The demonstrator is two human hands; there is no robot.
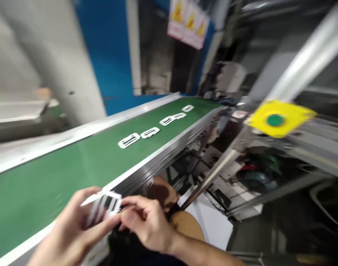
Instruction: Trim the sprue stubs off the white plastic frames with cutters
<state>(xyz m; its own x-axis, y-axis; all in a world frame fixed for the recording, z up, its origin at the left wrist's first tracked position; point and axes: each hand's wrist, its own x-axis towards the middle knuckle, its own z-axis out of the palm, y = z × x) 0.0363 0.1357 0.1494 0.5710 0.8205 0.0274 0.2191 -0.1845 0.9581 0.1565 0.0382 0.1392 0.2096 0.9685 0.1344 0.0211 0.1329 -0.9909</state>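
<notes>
My left hand [77,225] is wrapped round white slotted plastic frames [112,202] at the near edge of a green conveyor belt [88,162]. They look like more than one piece, blurred by motion. My right hand [148,221] is closed, its thumb and forefinger pinched at the right edge of the frames; whether it grips them or something small is hidden. Farther up the belt lie several similar white frames, the closest one [129,140] beside another [150,132], and the farthest [188,108] near the belt's far end.
A metal rail [147,168] borders the belt. At the right, a yellow plate [282,119] with a green button sits on a metal post. Below are a white sheet or box [210,221] and a round tan surface [187,224]. Warning signs [188,22] hang behind.
</notes>
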